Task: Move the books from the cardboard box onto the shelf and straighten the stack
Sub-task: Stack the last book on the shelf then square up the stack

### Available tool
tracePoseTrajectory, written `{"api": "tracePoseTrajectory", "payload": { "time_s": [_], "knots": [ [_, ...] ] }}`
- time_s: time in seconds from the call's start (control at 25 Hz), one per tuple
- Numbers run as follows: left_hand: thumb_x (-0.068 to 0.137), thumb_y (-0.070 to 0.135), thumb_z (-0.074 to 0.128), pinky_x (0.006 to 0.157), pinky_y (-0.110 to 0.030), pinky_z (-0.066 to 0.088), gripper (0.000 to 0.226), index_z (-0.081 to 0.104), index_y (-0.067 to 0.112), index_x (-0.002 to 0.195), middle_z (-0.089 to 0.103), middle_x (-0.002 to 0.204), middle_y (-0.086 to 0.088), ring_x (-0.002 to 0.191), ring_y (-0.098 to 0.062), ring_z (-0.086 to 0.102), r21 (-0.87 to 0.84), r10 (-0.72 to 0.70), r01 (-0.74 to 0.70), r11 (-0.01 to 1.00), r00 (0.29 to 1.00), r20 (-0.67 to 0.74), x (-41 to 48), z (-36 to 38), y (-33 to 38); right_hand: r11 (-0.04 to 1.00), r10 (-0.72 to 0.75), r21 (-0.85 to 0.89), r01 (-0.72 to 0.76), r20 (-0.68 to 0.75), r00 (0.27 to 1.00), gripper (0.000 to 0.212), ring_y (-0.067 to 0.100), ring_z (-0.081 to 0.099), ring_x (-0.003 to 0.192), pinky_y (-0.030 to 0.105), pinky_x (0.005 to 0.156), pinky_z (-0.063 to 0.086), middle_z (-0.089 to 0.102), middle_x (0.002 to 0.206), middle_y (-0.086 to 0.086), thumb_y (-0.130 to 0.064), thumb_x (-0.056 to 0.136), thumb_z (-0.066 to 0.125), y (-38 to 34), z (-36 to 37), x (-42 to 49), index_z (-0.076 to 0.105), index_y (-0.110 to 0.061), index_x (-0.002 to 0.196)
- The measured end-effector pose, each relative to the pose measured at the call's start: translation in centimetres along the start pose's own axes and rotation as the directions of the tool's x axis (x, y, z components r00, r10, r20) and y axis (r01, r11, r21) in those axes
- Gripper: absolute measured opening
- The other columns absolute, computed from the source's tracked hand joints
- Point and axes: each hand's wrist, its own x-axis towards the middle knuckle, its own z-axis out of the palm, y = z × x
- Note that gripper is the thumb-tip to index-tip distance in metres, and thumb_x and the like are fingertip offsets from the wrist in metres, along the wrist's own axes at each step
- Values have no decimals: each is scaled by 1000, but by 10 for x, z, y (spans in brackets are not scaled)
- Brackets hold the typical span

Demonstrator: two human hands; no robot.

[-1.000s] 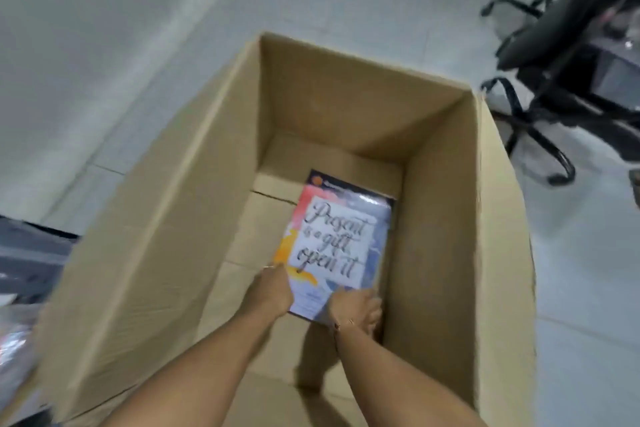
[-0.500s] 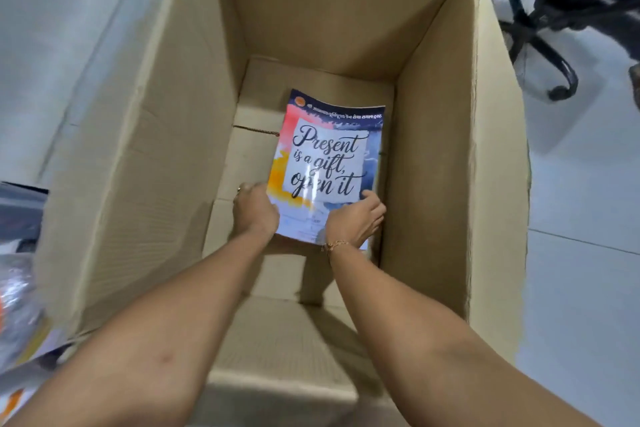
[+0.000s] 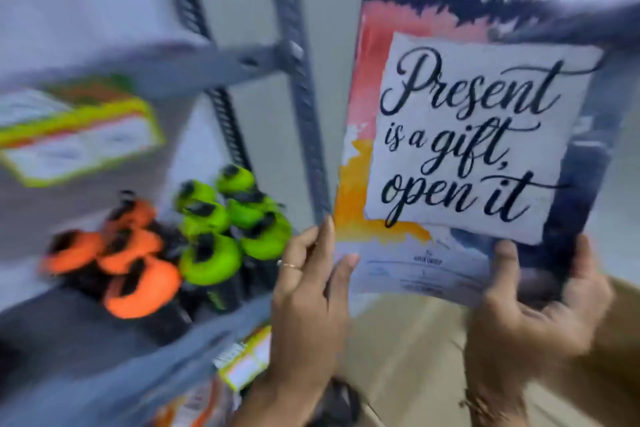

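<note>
Beside the grey shelf [image 3: 221,62], the book [image 3: 460,135] is held upright, cover toward the camera, presumably for carrying across. Its bottom corners are pinched by 2 hands: the left hand [image 3: 308,291] and the right hand [image 3: 530,305], fingers clamped on it.

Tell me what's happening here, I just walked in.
A person is holding a book up in both hands, cover facing them; it reads "Present is a gift, open it". The left hand grips its lower left edge and the right hand its lower right corner. It is not yet on anything. To the left stands a grey metal shelf, one level holding orange and green capped bottles, with a yellow-edged pack above. The view is motion-blurred.
</note>
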Motion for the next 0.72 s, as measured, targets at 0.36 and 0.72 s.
{"api": "tracePoseTrajectory", "payload": {
  "time_s": [0.36,0.72],
  "knots": [
    [87,17,61,67,-31,31,24,66,5,107,55,81,-16,83,-31,56,502,-123,289,815,933,-338,204,-222,11,859,-510,433,272,682,524,42,42,45,119,41,99,40,49,132,25,-26,88,60,-262,176,27,56,-9,126],
    [89,21,49,70,-33,41,29,68,1,100,66,106,-25,97,-40,57,650,-501,538,537,823,-267,240,-232,-46,904,-311,238,356,937,161,55,39,61,91,36,73,45,68,91,24,-46,95,40,-272,226,11,66,-1,77]
  ]
}}
